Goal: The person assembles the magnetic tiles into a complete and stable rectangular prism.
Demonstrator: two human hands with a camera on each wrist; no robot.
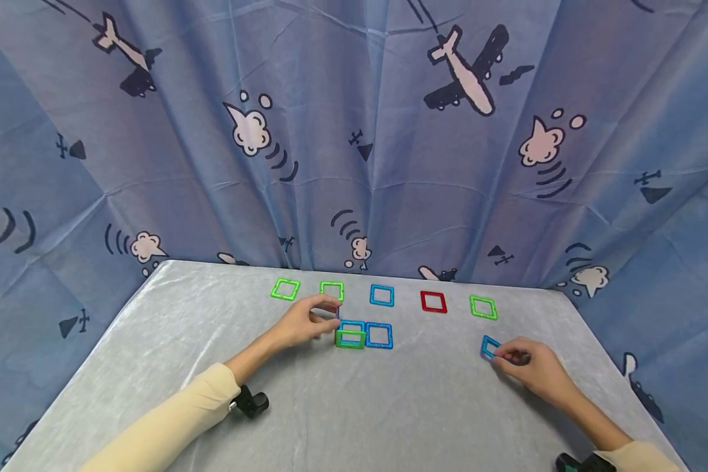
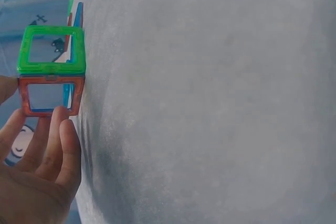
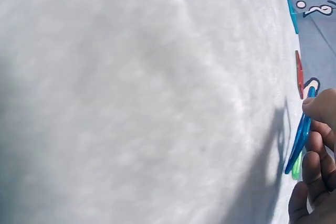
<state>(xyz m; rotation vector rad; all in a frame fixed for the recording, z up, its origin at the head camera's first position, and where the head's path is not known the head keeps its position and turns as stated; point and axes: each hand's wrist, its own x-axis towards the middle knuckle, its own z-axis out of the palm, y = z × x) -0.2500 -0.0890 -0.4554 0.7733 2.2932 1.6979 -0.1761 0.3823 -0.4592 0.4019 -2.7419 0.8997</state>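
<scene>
My left hand (image 1: 299, 321) holds an upright red square frame tile (image 2: 51, 113) at its edges, thumb on one side and fingers on another. That tile stands edge to edge with an upright green square tile (image 1: 351, 339). Behind the green tile is a blue square tile (image 1: 352, 323), and another blue tile (image 1: 379, 335) lies flat to the right of it. Off to the right, my right hand (image 1: 533, 367) pinches a separate blue square tile (image 3: 301, 132) between thumb and fingers, tilted and raised above the table.
Along the far part of the grey-covered table (image 1: 425, 413) lie two green tiles (image 1: 285, 289) at left, a blue tile (image 1: 382, 295), a red tile (image 1: 433, 301) and a green tile (image 1: 483, 307). A blue patterned curtain (image 1: 330, 164) hangs behind.
</scene>
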